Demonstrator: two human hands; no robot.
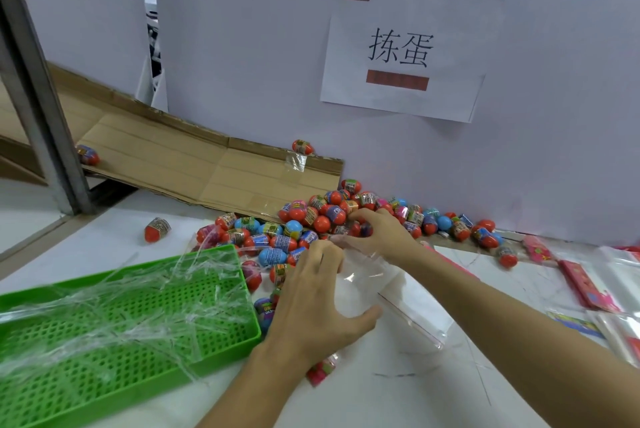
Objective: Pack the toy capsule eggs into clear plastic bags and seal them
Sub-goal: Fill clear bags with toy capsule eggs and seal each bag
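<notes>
Against the back edge of the surface, my right hand [377,233] closes on one capsule egg [363,229] from the pile [311,219] while my left hand [311,303] pinches the clear bag [388,292], whose mouth I should hold wide and near.

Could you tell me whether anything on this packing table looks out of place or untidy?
Yes. A few eggs lie apart from the main pile: one alone on the table, one on the cardboard by the post, one on the cardboard's top edge. Loose strips of clear film litter the green tray.
</notes>
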